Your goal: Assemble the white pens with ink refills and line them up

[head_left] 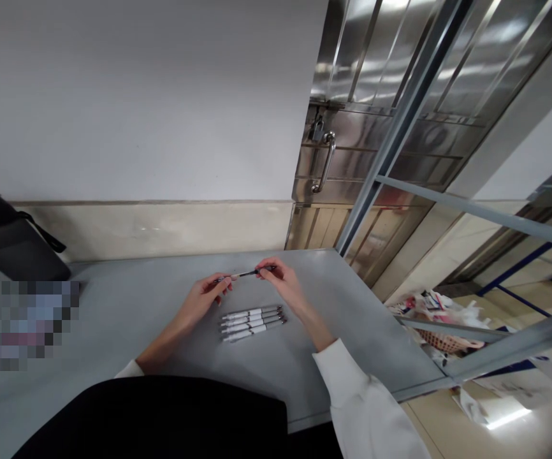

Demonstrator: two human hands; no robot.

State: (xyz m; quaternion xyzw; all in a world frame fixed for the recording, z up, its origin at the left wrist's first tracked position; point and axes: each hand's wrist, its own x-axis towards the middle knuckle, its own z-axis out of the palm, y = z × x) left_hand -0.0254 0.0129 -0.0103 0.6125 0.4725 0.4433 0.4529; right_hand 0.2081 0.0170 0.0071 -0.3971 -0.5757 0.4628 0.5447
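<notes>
Between my two hands a thin dark pen point(245, 275) is held level above the grey table point(127, 299). My left hand point(205, 294) pinches its left end, and my right hand point(278, 278) grips its right end, fingers closed. Just below my hands several white pens point(252, 322) with dark tips and bands lie side by side on the table, tips pointing right. My hands do not touch them.
A black case point(15, 239) with a strap stands at the table's back left. A blurred-out item point(30, 325) lies before it. A grey metal frame post point(376, 172) rises at the right corner, with a pink basket point(448, 342) and bags beyond.
</notes>
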